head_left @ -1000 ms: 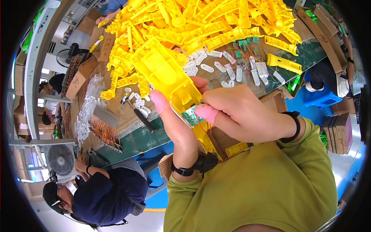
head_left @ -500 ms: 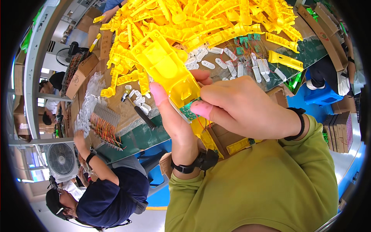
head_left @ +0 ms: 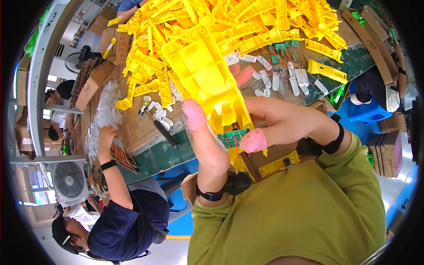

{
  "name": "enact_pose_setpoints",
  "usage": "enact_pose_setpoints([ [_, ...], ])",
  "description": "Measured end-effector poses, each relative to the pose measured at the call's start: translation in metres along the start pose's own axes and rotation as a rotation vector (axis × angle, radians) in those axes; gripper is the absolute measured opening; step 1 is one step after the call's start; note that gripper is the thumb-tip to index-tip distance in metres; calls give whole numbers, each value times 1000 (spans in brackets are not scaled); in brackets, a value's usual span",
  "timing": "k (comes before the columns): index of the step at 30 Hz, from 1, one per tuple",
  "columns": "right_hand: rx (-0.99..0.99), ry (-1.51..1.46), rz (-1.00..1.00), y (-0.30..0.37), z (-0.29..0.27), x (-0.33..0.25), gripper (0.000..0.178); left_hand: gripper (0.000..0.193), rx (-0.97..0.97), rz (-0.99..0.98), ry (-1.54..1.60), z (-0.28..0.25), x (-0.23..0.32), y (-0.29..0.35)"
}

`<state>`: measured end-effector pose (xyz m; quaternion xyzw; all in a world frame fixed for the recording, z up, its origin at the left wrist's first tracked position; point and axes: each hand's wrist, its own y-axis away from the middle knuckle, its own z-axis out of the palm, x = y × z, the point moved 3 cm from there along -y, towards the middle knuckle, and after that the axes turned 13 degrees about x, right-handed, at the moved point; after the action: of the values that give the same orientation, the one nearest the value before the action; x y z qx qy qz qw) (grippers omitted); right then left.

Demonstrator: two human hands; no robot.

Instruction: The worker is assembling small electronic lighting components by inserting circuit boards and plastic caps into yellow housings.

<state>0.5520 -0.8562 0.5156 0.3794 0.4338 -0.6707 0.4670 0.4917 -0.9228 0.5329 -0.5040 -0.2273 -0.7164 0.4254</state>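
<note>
A long yellow plastic housing (head_left: pixel 207 79), its hollow side up, is held tilted in front of me. My left hand (head_left: pixel 210 150) is closed round its left side, with a pink-covered thumb on the rim and fingertips showing past the far edge. A small green circuit board (head_left: pixel 233 138) with thin red wires lies across the near end of the housing. My right hand (head_left: pixel 287 121) grips that end from the right; its pink-covered thumb presses at the board's right edge, and its other fingers are partly hidden behind the housing.
Beyond my hands lies a large heap of yellow housings (head_left: pixel 247 33). White oval pieces (head_left: pixel 293 79) and green boards (head_left: pixel 276 48) are scattered to its right. A hammer (head_left: pixel 159 126) rests at left. A co-worker (head_left: pixel 128 225) reaches toward white parts (head_left: pixel 104 110). A cardboard box (head_left: pixel 265 152) sits below my hands.
The housing has swung more upright and shifted slightly right. My right thumb has slid from over the board to its right edge, exposing more of it. The co-worker's hand has moved right.
</note>
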Motion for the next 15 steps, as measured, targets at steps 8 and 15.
enact_pose_setpoints([
  [8, 50, 201, 60, 1, -4, -10, 35, 69, 67, -100, -22, -9, -4, -5],
  [15, 202, 106, -109, 5, -13, -6, 28, 27, -90, 516, -555, -45, 16, 8],
])
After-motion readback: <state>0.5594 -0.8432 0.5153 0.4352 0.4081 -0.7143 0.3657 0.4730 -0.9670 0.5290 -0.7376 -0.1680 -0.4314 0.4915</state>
